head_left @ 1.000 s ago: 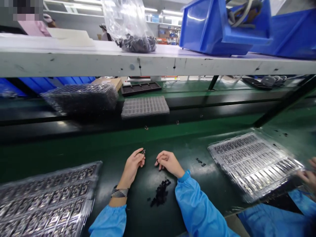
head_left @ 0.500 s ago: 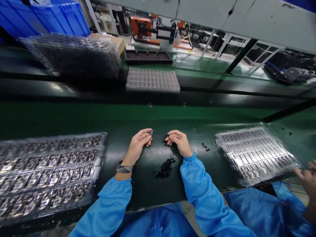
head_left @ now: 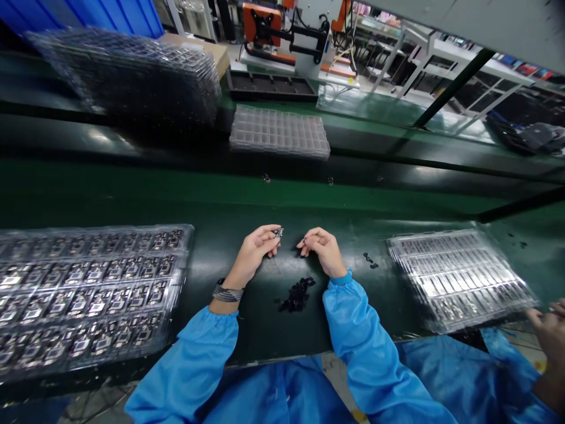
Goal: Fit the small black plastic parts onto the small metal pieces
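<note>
My left hand rests on the dark green bench with its fingers pinched on a small metal part. My right hand lies a little to its right, fingers curled; a tiny dark piece may sit at its fingertips, but I cannot make it out. A small heap of black parts lies on the bench between my wrists. Both arms wear blue sleeves, and a bracelet sits on my left wrist.
A clear tray of metal parts lies at the left, another tray at the right. Two loose black bits lie beside it. An empty clear tray, stacked trays and a black tray sit behind. Another person's hand shows at the right edge.
The camera has tilted down, so the upper shelf with the bag and blue bins has left view. My hands have stayed in the same spot, holding the same pinch.
</note>
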`<action>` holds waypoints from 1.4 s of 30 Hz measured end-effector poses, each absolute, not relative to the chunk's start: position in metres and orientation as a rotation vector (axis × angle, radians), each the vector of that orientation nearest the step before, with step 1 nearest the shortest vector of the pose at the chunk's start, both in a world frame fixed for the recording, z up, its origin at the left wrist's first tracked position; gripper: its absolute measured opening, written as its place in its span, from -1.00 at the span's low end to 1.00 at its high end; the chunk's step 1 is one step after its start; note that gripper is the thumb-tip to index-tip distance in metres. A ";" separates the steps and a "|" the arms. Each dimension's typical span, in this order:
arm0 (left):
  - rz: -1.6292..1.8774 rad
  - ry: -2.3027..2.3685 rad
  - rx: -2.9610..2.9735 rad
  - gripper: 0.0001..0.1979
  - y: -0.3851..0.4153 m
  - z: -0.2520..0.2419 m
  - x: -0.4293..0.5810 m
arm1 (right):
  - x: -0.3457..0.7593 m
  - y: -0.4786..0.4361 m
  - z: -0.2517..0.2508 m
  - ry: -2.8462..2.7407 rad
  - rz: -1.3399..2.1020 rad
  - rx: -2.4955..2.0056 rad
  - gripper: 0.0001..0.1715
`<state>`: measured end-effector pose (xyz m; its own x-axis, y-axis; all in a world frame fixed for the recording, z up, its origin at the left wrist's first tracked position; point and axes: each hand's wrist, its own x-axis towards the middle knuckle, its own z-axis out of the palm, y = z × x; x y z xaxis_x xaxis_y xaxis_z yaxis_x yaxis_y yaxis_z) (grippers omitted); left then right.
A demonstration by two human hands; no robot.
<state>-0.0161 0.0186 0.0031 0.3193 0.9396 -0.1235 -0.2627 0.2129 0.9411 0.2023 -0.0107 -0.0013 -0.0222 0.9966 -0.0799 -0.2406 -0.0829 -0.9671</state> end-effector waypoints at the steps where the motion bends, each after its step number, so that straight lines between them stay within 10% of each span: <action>1: 0.983 0.854 1.003 -0.59 0.018 0.003 -0.015 | 0.202 -0.011 -0.001 -1.001 1.385 -1.081 -0.71; 42: 0.934 0.882 1.024 -0.57 0.017 0.002 -0.012 | 0.198 -0.010 -0.001 -1.030 1.195 -1.237 -0.77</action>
<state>-0.0120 0.0166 0.0018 0.3444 0.9258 -0.1558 -0.2082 0.2371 0.9489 0.1982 -0.0104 -0.0012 0.1202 0.9912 -0.0559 -0.0905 -0.0451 -0.9949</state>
